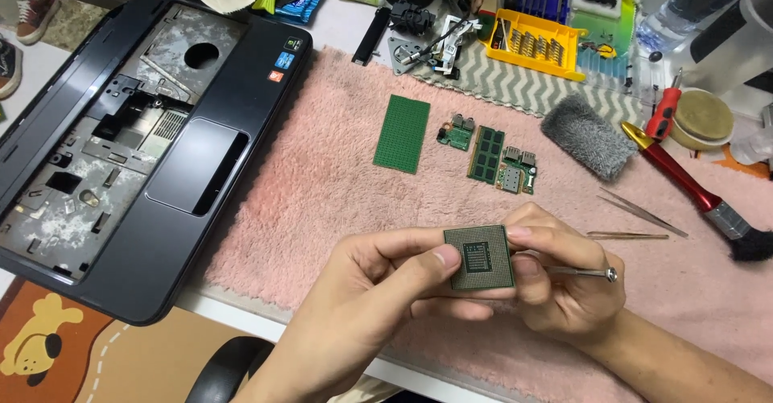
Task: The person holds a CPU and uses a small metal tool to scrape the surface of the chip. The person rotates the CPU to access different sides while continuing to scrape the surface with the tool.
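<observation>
Both hands meet low over the near edge of the surface [241, 310], pinching a square processor chip [480, 257] between them: the left hand [378, 294] has its fingers closed on the chip's left edge, thumb on the pin face, and the right hand [555, 278] grips the right edge while also clasping a thin metal tool [584, 272] whose tip sticks out to the right. The chip is held up off a pink fluffy mat [322, 194], which lies bare around and just beyond the hands. Farther back on the mat lie a green rectangular board [402, 133] and a cluster of small circuit boards [493, 155], well apart from the hands. To the right are tweezers [640, 212], a red-handled brush [696, 194] and a grey pad [589, 136]. To the left, an opened laptop base [137, 145] overhangs the mat's edge. The far edge is crowded with a yellow bit tray [535, 45] and loose metal parts [427, 41].
</observation>
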